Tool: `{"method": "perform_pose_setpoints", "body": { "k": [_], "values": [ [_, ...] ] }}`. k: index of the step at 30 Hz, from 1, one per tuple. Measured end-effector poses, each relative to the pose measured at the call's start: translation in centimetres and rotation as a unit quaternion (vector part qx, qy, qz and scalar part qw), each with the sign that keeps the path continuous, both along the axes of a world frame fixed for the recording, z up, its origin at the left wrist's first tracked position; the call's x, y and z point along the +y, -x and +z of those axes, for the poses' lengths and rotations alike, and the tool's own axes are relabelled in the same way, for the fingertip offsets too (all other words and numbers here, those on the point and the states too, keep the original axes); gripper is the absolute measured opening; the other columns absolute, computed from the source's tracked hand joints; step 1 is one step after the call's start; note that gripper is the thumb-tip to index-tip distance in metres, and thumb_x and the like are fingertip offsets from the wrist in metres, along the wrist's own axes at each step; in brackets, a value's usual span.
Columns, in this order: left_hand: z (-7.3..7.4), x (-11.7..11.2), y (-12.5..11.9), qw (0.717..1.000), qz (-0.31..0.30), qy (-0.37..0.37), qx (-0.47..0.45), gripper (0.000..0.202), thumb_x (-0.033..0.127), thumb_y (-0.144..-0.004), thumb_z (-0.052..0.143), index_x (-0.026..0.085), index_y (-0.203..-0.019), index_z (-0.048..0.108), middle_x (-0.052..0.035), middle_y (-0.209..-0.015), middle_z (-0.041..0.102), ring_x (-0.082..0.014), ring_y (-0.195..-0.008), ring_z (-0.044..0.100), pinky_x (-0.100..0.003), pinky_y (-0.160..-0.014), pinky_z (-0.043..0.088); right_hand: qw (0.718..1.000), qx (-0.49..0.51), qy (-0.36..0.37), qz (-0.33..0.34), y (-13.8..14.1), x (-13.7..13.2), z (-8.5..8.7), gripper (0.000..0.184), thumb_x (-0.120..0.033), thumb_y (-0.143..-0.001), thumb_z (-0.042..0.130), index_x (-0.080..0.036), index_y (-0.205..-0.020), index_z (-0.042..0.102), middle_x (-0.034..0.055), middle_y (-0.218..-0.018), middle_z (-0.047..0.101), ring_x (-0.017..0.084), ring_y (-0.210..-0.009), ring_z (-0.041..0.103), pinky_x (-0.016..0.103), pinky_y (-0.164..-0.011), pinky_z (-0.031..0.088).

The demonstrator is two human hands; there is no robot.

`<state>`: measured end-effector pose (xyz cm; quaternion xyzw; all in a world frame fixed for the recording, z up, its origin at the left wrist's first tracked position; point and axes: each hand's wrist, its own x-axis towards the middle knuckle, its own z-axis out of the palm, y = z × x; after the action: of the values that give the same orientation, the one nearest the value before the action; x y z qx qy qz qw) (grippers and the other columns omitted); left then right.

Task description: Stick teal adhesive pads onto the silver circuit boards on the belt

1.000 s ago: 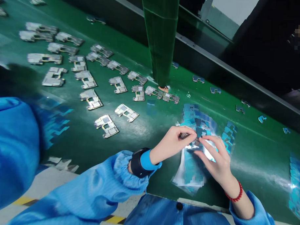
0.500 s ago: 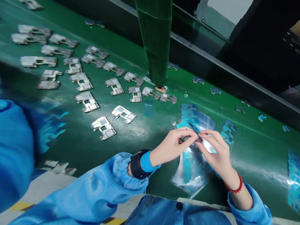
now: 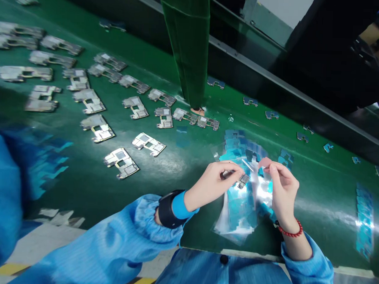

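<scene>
My left hand (image 3: 217, 180) is closed, pinching a small circuit board (image 3: 243, 182) whose grey end sticks out past the fingertips. To its right, my right hand (image 3: 284, 189) is closed too, with thumb and forefinger on a small pinkish piece of film (image 3: 264, 163). The two hands are apart. Beneath them lie overlapping clear sheets with blue film pieces (image 3: 240, 208), partly hidden by the hands. Left of my left hand, two bright circuit boards (image 3: 122, 162) rest on the green table.
Several more boards (image 3: 88, 100) spread across the green tabletop (image 3: 162, 215) to the left. A green-wrapped post (image 3: 192, 51) rises behind the hands. Several small dark boards (image 3: 249, 101) lie along the back right. Another blue film strip (image 3: 364, 222) lies far right.
My right hand has drawn away from the left and now holds the pinkish film piece. The board in my left hand shows more plainly. The view has shifted slightly.
</scene>
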<state>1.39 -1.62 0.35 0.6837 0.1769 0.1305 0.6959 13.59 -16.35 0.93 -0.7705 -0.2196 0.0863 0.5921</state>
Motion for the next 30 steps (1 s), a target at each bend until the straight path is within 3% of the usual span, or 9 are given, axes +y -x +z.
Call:
{"method": "perform_pose_setpoints", "body": {
  "k": [9, 13, 17, 20, 23, 24, 26, 28, 30],
  "values": [
    [-0.9, -0.2, -0.2, 0.999, 0.041, 0.027, 0.011, 0.018, 0.027, -0.083, 0.062, 0.019, -0.076, 0.077, -0.0053, -0.081, 0.075, -0.0171, -0.064, 0.064, -0.026, -0.057, 0.05, 0.997, 0.018, -0.046, -0.061, 0.2, -0.7, -1.9, 0.021, -0.04, -0.083, 0.068, -0.019, -0.086, 0.068, 0.0037, -0.079, 0.069, 0.017, -0.074, 0.066, 0.035, -0.076, 0.053],
    [-1.2, -0.4, -0.3, 0.997, 0.058, 0.039, 0.029, 0.02, 0.027, -0.083, 0.061, 0.019, -0.072, 0.076, -0.0046, -0.077, 0.074, -0.0178, -0.063, 0.064, -0.027, -0.057, 0.051, 0.992, 0.014, -0.076, -0.096, -0.9, -0.8, -2.0, 0.022, -0.041, -0.092, 0.054, -0.02, -0.089, 0.061, 0.0044, -0.082, 0.065, 0.017, -0.078, 0.066, 0.034, -0.072, 0.054],
    [-0.7, 0.6, 0.0, 0.995, 0.058, -0.061, 0.049, 0.022, 0.032, -0.084, 0.061, 0.019, -0.074, 0.076, -0.0058, -0.081, 0.075, -0.0203, -0.073, 0.067, -0.028, -0.064, 0.052, 0.991, -0.021, -0.076, -0.111, -2.1, -1.0, -1.8, 0.023, -0.039, -0.095, 0.048, -0.02, -0.088, 0.058, 0.0053, -0.084, 0.064, 0.018, -0.08, 0.067, 0.035, -0.071, 0.056],
    [0.4, 2.3, 0.8, 0.966, 0.166, -0.192, 0.048, 0.023, 0.035, -0.086, 0.062, 0.019, -0.078, 0.076, -0.0071, -0.088, 0.073, -0.0219, -0.085, 0.066, -0.03, -0.075, 0.052, 0.984, -0.097, -0.074, -0.128, -1.9, -1.4, -1.5, 0.02, -0.037, -0.096, 0.048, -0.021, -0.094, 0.061, 0.0043, -0.084, 0.062, 0.017, -0.076, 0.064, 0.036, -0.072, 0.054],
    [1.7, 3.3, 1.5, 0.931, 0.318, -0.178, -0.001, 0.02, 0.031, -0.087, 0.059, 0.019, -0.088, 0.075, -0.0065, -0.099, 0.069, -0.0187, -0.085, 0.065, -0.027, -0.072, 0.055, 0.969, -0.195, -0.074, -0.134, -0.8, -1.8, -1.0, 0.008, -0.028, -0.09, 0.06, -0.025, -0.09, 0.067, 0.0038, -0.086, 0.064, 0.019, -0.082, 0.063, 0.038, -0.079, 0.051],
    [2.1, 3.2, 1.6, 0.941, 0.312, -0.127, -0.014, 0.02, 0.031, -0.087, 0.06, 0.018, -0.089, 0.075, -0.0063, -0.1, 0.069, -0.0177, -0.081, 0.065, -0.026, -0.067, 0.056, 0.961, -0.247, -0.058, -0.112, -0.3, -1.9, -0.9, 0.006, -0.023, -0.087, 0.064, -0.027, -0.088, 0.069, 0.0037, -0.087, 0.065, 0.02, -0.083, 0.063, 0.038, -0.08, 0.05],
    [2.6, 2.3, 1.6, 0.978, 0.206, 0.002, -0.017, 0.021, 0.033, -0.086, 0.062, 0.017, -0.085, 0.076, -0.0062, -0.094, 0.07, -0.017, -0.075, 0.066, -0.025, -0.061, 0.057, 0.918, -0.396, 0.011, -0.031, 0.5, -1.9, -0.5, 0.019, -0.015, -0.081, 0.07, -0.031, -0.092, 0.071, 0.0032, -0.088, 0.068, 0.021, -0.083, 0.063, 0.038, -0.079, 0.049],
    [2.5, 0.9, 1.3, 0.992, 0.094, 0.09, -0.002, 0.026, 0.036, -0.086, 0.062, 0.015, -0.082, 0.076, -0.0072, -0.089, 0.071, -0.0185, -0.077, 0.066, -0.026, -0.062, 0.058, 0.832, -0.546, 0.089, 0.041, 1.2, -1.6, -0.3, 0.032, -0.013, -0.078, 0.073, -0.034, -0.102, 0.071, 0.0026, -0.086, 0.07, 0.02, -0.077, 0.061, 0.037, -0.076, 0.048],
    [2.0, -0.3, 0.9, 0.991, 0.052, 0.12, 0.0, 0.028, 0.037, -0.086, 0.061, 0.014, -0.08, 0.076, -0.008, -0.089, 0.071, -0.0192, -0.079, 0.066, -0.027, -0.064, 0.059, 0.77, -0.624, 0.121, 0.058, 1.8, -1.0, -0.1, 0.032, -0.014, -0.078, 0.074, -0.031, -0.104, 0.07, 0.002, -0.083, 0.071, 0.018, -0.072, 0.059, 0.036, -0.075, 0.045]
  ]
}}
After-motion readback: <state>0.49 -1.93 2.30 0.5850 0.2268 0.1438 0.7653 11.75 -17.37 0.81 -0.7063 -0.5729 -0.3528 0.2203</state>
